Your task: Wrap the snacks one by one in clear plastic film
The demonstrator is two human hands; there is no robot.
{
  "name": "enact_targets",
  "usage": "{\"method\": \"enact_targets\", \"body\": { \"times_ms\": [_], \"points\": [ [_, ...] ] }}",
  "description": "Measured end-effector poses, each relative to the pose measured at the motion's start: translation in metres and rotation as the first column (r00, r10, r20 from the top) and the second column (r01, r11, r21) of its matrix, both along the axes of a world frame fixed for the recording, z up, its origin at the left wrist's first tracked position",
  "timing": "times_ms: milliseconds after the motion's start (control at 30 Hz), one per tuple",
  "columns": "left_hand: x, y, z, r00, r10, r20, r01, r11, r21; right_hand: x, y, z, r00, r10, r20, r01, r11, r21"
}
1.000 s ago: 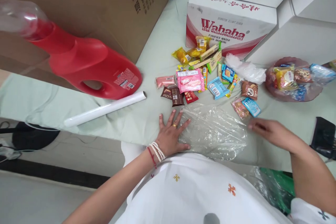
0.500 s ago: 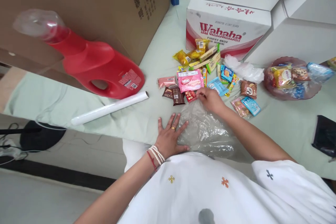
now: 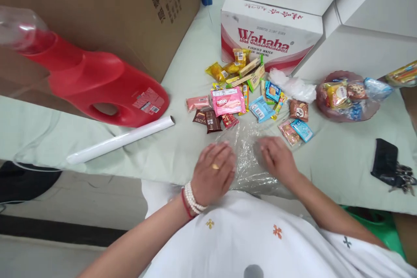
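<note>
A crumpled clear plastic bag [image 3: 249, 163] lies at the table's front edge, between my two hands. My left hand [image 3: 213, 171], back upward and slightly blurred, is at the bag's left side with its fingers drawn together and curled down on it. At the bag's right side, my right hand [image 3: 278, 158] has its fingers bent in, closed on the plastic; the fingertips are partly hidden. Just beyond the bag lie a pink nabati wafer pack [image 3: 229, 101], dark brown snack packs [image 3: 213, 120], a red packet [image 3: 230, 120] and a light blue packet [image 3: 261, 109].
A Wahaba-style carton reading "Wahaha" [image 3: 272, 37] stands behind yellow snack packs [image 3: 217, 71]. On the left are a red jug [image 3: 110, 82], a white tube [image 3: 120, 140] and a brown carton [image 3: 130, 13]. A bowl of snacks [image 3: 350, 115], black pouch [image 3: 384, 160] and keys [image 3: 405, 178] are on the right.
My right hand has drawn back from the red packet toward me and right. My left hand, spread flat before, has brought its fingers together. The view has shifted rightward.
</note>
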State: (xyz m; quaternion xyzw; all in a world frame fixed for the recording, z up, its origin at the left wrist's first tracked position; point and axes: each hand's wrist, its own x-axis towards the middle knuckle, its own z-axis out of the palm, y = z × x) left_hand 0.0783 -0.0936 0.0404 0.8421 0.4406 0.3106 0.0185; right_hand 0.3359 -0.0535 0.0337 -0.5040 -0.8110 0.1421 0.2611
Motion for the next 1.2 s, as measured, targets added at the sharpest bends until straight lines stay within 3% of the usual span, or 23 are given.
{"method": "enact_targets", "body": {
  "times_ms": [67,167,300,400,500,567,633,767,933,1067,1200],
  "points": [
    [0.014,0.01,-0.013,0.989,-0.077,-0.126,0.061,0.99,-0.125,0.008,-0.028,-0.02,0.995,0.073,0.073,-0.07,0.996,-0.047],
    [0.019,0.02,-0.041,0.957,-0.049,-0.287,-0.055,0.938,-0.342,0.032,-0.051,-0.041,0.982,0.055,0.178,-0.031,0.99,-0.135],
    [0.003,0.024,-0.061,0.936,-0.061,-0.347,-0.105,0.892,-0.439,0.078,-0.05,-0.034,0.98,-0.136,0.146,0.161,0.972,-0.169],
    [-0.002,0.024,-0.061,0.936,-0.07,-0.345,-0.094,0.895,-0.437,0.09,-0.02,-0.013,0.953,-0.291,0.083,0.301,0.938,-0.169],
    [-0.001,0.024,-0.058,0.934,-0.067,-0.35,-0.1,0.894,-0.437,0.065,0.038,0.004,0.922,-0.368,0.123,0.378,0.922,-0.079],
    [0.001,0.024,-0.057,0.933,-0.068,-0.353,-0.102,0.892,-0.441,0.035,0.081,0.007,0.911,-0.358,0.206,0.372,0.928,-0.033],
    [0.001,0.025,-0.056,0.935,-0.073,-0.348,-0.097,0.89,-0.446,0.005,0.117,0.004,0.9,-0.3,0.317,0.339,0.938,-0.076],
    [-0.001,0.025,-0.056,0.947,-0.032,-0.321,-0.121,0.888,-0.444,-0.011,0.149,-0.002,0.866,-0.194,0.46,0.29,0.946,-0.146],
    [0.0,0.028,-0.056,0.958,0.053,-0.281,-0.178,0.88,-0.441,0.037,0.135,0.023,0.907,-0.218,0.359,0.238,0.971,-0.011],
    [-0.001,0.031,-0.054,0.963,0.042,-0.267,-0.162,0.881,-0.444,0.035,0.089,0.049,0.973,0.079,0.216,-0.065,0.995,-0.07],
    [-0.003,0.032,-0.054,0.964,0.037,-0.265,-0.154,0.884,-0.44,-0.009,0.042,0.037,0.924,0.307,0.228,-0.244,0.933,-0.266]
  ]
}}
